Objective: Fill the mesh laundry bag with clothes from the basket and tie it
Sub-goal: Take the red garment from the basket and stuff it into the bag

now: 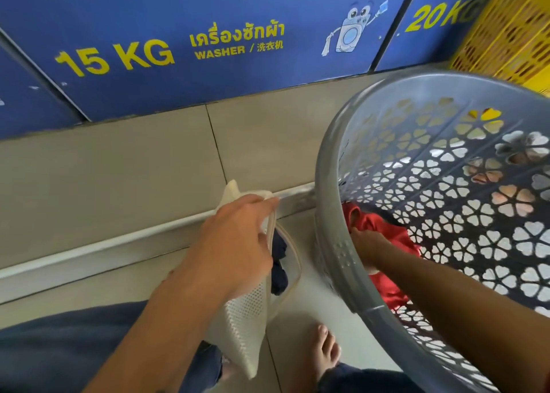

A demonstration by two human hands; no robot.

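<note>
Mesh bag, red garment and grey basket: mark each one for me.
mesh bag (244, 327), head view, on its white mesh side.
red garment (384, 229), head view, on the fabric above the wrist.
grey basket (327, 166), head view, on its near rim.

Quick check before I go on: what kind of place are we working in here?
Most likely a self-service laundromat. Blue machine fronts carry yellow capacity labels, "15 KG WASHER" and "20 KG", beside a cartoon washing machine. A grey laundry basket sits on the tiled floor.
</note>
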